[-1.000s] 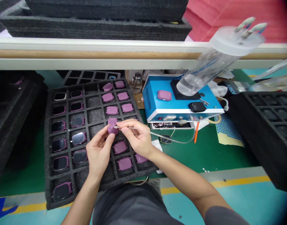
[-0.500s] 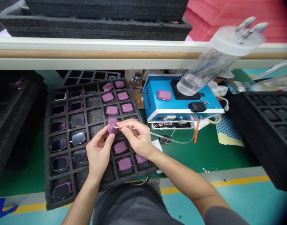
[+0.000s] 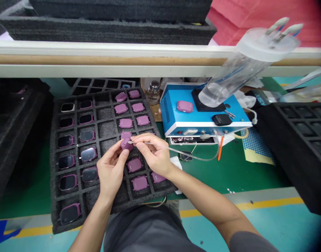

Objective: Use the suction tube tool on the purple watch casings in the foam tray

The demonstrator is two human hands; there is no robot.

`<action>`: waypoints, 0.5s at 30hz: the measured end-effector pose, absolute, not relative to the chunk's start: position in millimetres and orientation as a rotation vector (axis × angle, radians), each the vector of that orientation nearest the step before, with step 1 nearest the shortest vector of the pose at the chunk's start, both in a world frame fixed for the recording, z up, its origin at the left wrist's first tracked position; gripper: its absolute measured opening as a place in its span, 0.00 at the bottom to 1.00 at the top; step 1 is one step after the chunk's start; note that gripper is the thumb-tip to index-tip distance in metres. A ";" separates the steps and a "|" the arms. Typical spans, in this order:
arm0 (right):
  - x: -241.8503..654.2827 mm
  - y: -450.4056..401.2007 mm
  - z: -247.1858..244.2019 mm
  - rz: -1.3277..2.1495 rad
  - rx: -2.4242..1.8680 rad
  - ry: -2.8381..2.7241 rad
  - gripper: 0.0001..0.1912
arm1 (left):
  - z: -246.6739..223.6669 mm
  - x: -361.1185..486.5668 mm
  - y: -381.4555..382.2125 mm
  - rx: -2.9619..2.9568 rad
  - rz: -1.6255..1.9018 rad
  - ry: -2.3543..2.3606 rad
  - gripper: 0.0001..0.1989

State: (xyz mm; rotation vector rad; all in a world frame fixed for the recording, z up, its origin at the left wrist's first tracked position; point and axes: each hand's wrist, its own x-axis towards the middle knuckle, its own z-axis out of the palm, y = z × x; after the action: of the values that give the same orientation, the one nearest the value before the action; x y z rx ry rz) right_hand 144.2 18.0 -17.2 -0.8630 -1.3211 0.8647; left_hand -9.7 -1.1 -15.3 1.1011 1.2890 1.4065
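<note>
My left hand (image 3: 113, 162) is closed on a purple watch case (image 3: 126, 144), held between thumb and fingers above the black foam tray (image 3: 54, 196). From the right, my right hand (image 3: 154, 152) pinches the end of a thin clear tube (image 3: 186, 154), whose tip is at the case. That tube curves right to the front of the blue machine (image 3: 176, 122). Several purple cases (image 3: 140, 182) lie in the tray's right-hand compartments. Dark-screened watch pieces with purple frames (image 3: 68, 182) fill the left columns. What the fingertips cover of the case is hidden.
On the blue machine lie a purple case (image 3: 185, 106), a black case (image 3: 221, 119) and a tilted clear cylinder (image 3: 226, 82). A glass bottle (image 3: 153, 91) stands beside it. An orange stick (image 3: 220, 148) leans at its front. Another foam tray (image 3: 302, 140) is at right; a shelf rail (image 3: 97, 71) crosses behind.
</note>
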 end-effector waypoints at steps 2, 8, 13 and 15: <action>144.0 17.8 -17.4 0.869 -0.858 -1.316 0.07 | -15.2 -9.7 -1.0 1.099 1.410 1.287 0.20; 143.3 17.3 -17.4 0.905 -0.878 -1.297 0.10 | -12.7 -9.1 -2.0 1.083 1.407 1.313 0.21; 142.9 17.0 -18.5 0.909 -0.848 -1.289 0.08 | -11.9 -9.1 -2.1 1.085 1.396 1.319 0.22; 142.9 17.0 -18.3 0.901 -0.848 -1.291 0.08 | -12.2 -9.1 -1.7 1.080 1.396 1.322 0.22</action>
State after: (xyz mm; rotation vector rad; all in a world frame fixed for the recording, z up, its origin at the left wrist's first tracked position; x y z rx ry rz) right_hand 142.9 17.0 -18.3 -0.8483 -1.2906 0.9012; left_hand -9.1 -1.7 -12.2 1.0798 1.3222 1.3961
